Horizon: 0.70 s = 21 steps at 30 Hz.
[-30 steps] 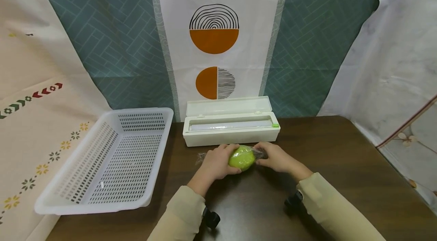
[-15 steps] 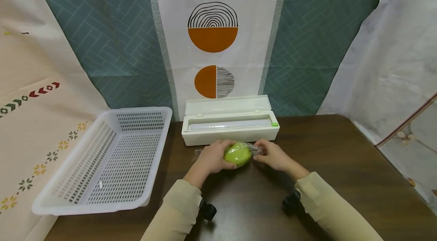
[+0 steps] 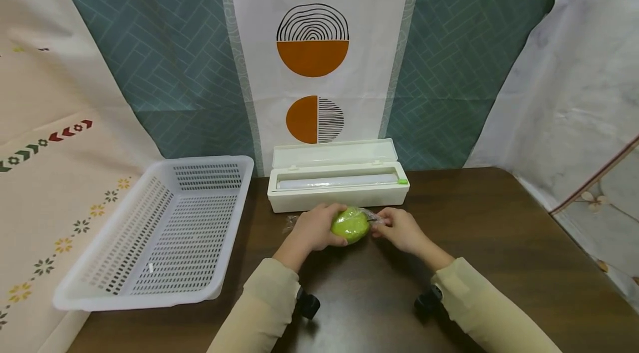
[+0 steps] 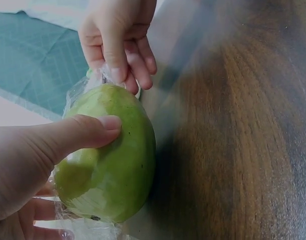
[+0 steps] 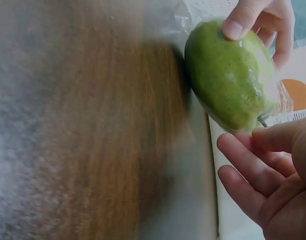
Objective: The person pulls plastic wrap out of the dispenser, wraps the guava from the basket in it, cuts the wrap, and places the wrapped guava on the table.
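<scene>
A green mango (image 3: 351, 225), wrapped in clear, shiny film, is between my two hands just in front of the long white box. My left hand (image 3: 315, 229) grips it from the left; in the left wrist view the thumb (image 4: 87, 135) presses on its side. At the stem end, my right hand (image 3: 403, 232) pinches the gathered cling film (image 3: 373, 216) between thumb and fingertips. The short dark stem (image 5: 262, 121) shows through the film in the right wrist view. Loose film (image 3: 291, 223) sticks out past the left hand at the mango's other end.
Behind the hands, the white cling film box (image 3: 339, 197) stands with its lid raised and a roll (image 3: 336, 182) inside. A white perforated basket (image 3: 232, 220) stands on the left of the dark wooden table (image 3: 489, 231). Patterned cloths hang at the back and sides.
The right fingers have shifted on the film at the stem end and now pinch it closer together. The left hand keeps its grip on the mango, which has moved slightly left.
</scene>
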{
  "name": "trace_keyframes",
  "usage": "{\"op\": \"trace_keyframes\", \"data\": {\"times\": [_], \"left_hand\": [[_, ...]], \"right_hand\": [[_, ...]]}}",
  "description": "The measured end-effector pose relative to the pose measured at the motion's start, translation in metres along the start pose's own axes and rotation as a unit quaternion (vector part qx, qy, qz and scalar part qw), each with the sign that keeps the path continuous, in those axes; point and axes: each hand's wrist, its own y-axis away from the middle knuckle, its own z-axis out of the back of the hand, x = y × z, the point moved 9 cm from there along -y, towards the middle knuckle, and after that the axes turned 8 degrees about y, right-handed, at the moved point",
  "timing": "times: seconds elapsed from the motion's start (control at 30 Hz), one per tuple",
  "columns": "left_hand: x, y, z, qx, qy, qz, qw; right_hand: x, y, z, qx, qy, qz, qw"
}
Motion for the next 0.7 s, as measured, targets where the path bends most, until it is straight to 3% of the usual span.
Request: {"op": "trace_keyframes", "data": {"times": [0.17, 0.27, 0.37, 0.53, 0.63, 0.7], "left_hand": [[0.0, -0.002, -0.001, 0.009, 0.008, 0.004, 0.9999], [0.001, -0.002, 0.0, 0.011, 0.012, 0.006, 0.9998], [0.002, -0.003, 0.0, 0.013, 0.016, 0.005, 0.9998], [0.001, -0.003, 0.0, 0.017, 0.025, 0.001, 0.9995], [0.001, -0.003, 0.0, 0.019, 0.031, 0.002, 0.9993], [0.001, -0.003, -0.001, 0.02, 0.032, 0.003, 0.9993]], "right_hand": [[0.008, 0.008, 0.01, -0.022, 0.084, 0.043, 0.995], [0.018, 0.012, 0.012, -0.025, 0.162, 0.099, 0.982], [0.029, 0.014, 0.013, -0.04, 0.249, 0.168, 0.953], [0.047, 0.018, 0.017, -0.106, 0.361, 0.274, 0.885], [0.053, 0.02, 0.017, -0.129, 0.376, 0.317, 0.861], [0.054, 0.02, 0.017, -0.135, 0.376, 0.335, 0.853]]}}
